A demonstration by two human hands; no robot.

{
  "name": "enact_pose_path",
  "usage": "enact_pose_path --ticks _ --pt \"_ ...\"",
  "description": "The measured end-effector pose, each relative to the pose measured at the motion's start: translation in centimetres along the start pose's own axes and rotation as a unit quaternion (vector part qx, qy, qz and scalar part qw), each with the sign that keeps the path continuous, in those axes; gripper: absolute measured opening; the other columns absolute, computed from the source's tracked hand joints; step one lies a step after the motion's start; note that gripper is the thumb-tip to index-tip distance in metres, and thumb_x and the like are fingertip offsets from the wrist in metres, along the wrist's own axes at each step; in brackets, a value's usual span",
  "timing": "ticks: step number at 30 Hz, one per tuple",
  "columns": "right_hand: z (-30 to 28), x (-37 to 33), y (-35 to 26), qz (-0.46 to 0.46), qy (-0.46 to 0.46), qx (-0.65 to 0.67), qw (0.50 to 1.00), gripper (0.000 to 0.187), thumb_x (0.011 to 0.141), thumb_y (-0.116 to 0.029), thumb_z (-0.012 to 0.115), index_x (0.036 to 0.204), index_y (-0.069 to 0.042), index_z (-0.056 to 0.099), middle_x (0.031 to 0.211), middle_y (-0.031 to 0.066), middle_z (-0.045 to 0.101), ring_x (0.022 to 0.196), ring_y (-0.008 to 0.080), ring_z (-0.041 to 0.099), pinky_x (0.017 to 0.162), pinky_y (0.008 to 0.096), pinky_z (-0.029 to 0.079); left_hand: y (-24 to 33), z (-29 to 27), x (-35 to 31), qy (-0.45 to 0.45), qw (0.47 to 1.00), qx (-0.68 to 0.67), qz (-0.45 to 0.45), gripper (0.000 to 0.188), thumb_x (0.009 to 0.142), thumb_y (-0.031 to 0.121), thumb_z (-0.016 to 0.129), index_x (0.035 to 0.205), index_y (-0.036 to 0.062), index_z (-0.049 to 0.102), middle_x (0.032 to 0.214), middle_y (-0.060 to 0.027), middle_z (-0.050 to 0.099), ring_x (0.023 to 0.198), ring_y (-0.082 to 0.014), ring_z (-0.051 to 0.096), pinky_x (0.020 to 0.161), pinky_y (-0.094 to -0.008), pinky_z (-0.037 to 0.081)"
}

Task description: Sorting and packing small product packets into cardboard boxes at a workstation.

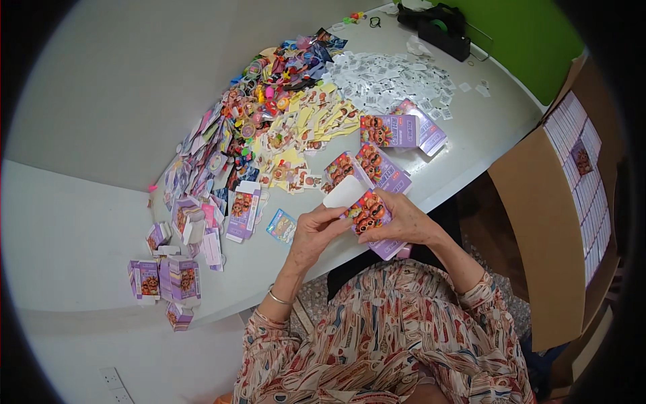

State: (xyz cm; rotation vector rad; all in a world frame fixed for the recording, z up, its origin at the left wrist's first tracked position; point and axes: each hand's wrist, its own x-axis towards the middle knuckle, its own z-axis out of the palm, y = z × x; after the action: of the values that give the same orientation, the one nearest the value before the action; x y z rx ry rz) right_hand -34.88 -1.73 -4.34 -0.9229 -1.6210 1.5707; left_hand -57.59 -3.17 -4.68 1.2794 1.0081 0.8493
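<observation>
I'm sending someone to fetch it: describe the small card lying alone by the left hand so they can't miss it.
Start at the white table and find the person's left hand near its front edge. Just left of that hand lies a small blue picture card, flat and tilted. Unlike the purple boxes beside it, it is a single thin blue card lying apart from the piles.

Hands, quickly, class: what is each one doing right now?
Left hand: closed on the purple box's white flap.
Right hand: closed around the purple box.
</observation>
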Motion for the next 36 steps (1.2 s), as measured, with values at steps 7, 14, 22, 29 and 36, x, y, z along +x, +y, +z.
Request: enact_pose_path --ticks 7,14,22,29,36 --pt "-0.4 -0.8 1.1 -0.045 -0.064 -0.093 0.993 0.066 0.066 -0.037 0.084 0.111 0.000 0.053 0.092 0.0150 0.066 0.088 0.0290 0.065 0.080 0.0370 0.049 4.0 0.3 0.9 -0.142 0.988 -0.065 0.000 0.069 0.085 0.004 0.068 0.146 0.0085 0.035 0.140 -0.0100 0.045 0.115 -0.0164 0.053 0.090 -0.0296 0.051" --pt "-0.1 -1.3 0.9 0.013 -0.079 -0.039 0.996 0.063 0.065 -0.038 0.085 0.104 0.000 0.053 0.096 0.0166 0.062 0.093 0.0276 0.061 0.082 0.0372 0.046 2.0 -0.6 0.1 -0.207 0.970 0.112 -0.056 0.078 0.085 0.007 0.068 0.150 0.0100 0.024 0.148 -0.0076 0.036 0.111 -0.0116 0.052 0.084 -0.0271 0.051" --pt "0.5 -1.6 1.1 0.059 -0.086 -0.046 0.993 0.066 0.064 -0.032 0.087 0.113 -0.002 0.054 0.107 0.0104 0.060 0.100 0.0171 0.056 0.088 0.0329 0.044 2.4 -0.2 -0.1 -0.190 0.973 0.132 -0.021 0.075 0.086 0.007 0.068 0.148 0.0076 0.027 0.141 -0.0051 0.042 0.099 -0.0074 0.055 0.076 -0.0219 0.050" --pt "0.0 -2.5 1.4 0.048 -0.106 0.011 0.993 0.055 0.076 -0.030 0.079 0.114 -0.002 0.053 0.097 0.0106 0.066 0.089 0.0159 0.061 0.079 0.0317 0.048 3.1 -0.4 -0.1 -0.184 0.976 0.097 -0.067 0.078 0.083 0.001 0.069 0.148 0.0072 0.027 0.144 -0.0062 0.039 0.096 -0.0069 0.052 0.074 -0.0227 0.049" --pt "-0.2 -2.8 1.4 0.044 -0.127 -0.010 0.991 0.045 0.086 -0.029 0.070 0.117 -0.002 0.052 0.092 0.0092 0.067 0.083 0.0142 0.061 0.076 0.0305 0.048 2.7 -0.3 0.1 -0.208 0.976 0.030 -0.059 0.077 0.082 -0.004 0.069 0.147 0.0055 0.029 0.141 -0.0068 0.042 0.099 -0.0094 0.059 0.071 -0.0198 0.051"
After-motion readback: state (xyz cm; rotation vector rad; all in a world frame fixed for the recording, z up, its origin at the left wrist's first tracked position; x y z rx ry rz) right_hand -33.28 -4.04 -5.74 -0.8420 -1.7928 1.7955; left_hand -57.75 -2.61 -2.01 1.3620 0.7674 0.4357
